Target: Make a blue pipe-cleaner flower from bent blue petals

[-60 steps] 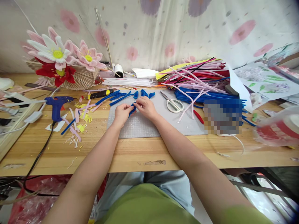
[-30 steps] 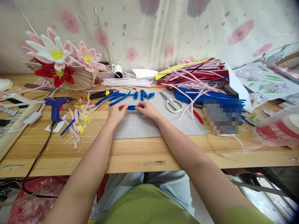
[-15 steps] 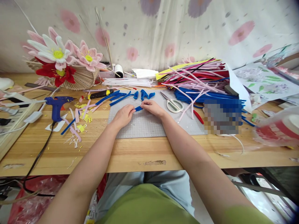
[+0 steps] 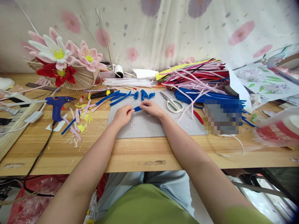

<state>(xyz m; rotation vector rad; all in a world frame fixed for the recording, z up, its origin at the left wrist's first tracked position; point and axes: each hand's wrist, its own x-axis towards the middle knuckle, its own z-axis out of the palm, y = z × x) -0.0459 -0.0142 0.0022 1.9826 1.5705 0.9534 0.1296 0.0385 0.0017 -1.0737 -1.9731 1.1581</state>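
A short fuzzy blue piece (image 4: 137, 109) is stretched between the two hands above the grey cutting mat (image 4: 140, 129), near the mat's far left part. Its long axis runs mostly sideways across the person's front, the right end slightly farther away than the left. The left hand (image 4: 123, 115) pinches the left end between thumb and fingers, so the piece extends from its fingertips toward the right. The right hand (image 4: 151, 109) grips the other end, its curled fingers covering that tip; the piece reaches out to its left. Only the middle stretch shows, in the narrow gap between the hands. Just beyond the right hand lie folded blue shapes (image 4: 143, 95), with straight blue stems (image 4: 120, 99) to their left. Scissors (image 4: 174, 105) rest on the mat to the right, blades pointing away and leftward, on the wooden worktop (image 4: 140, 152).
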